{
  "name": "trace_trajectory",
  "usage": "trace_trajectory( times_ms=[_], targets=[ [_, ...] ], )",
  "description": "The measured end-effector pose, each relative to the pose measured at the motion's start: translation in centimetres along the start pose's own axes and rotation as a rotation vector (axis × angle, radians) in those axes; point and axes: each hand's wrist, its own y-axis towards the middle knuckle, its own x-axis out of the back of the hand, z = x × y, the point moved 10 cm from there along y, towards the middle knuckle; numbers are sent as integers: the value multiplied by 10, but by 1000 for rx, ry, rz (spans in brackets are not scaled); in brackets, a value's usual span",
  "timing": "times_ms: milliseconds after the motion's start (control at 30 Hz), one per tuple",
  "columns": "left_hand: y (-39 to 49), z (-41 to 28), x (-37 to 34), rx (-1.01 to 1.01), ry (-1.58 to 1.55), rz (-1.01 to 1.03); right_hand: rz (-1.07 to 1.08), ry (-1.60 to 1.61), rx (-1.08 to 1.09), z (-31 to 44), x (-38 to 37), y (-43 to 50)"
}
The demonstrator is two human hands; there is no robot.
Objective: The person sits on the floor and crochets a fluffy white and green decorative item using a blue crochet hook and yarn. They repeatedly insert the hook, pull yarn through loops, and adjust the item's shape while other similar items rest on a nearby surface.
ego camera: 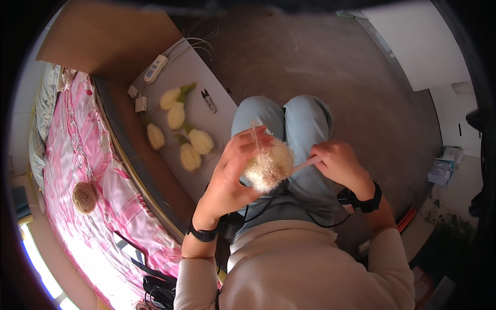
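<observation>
Above my lap, my left hand [229,178] grips a fluffy cream crocheted piece [269,170] with its fingers and thumb spread around it. A fuzzy strand of yarn runs up over the piece to my fingers. In my right hand [341,163] is a pale pink rod, likely a crochet hook handle [308,162]. It slants down to the left, its far end meeting the piece's right side; the tip is hidden there.
On the low white table [217,128] at left lie several cream fuzzy pieces [190,157] with green ends, thread snips [208,101] and a power strip [155,69]. A brownish yarn ball [84,197] and a phone [130,248] rest on the pink bedspread [112,182].
</observation>
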Motion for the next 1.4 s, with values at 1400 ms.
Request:
trace_trajectory(
  times_ms=[1400],
  targets=[
    [-68,74,72,547,-432,-361,-240,-29,539,167,-204,117]
  ],
)
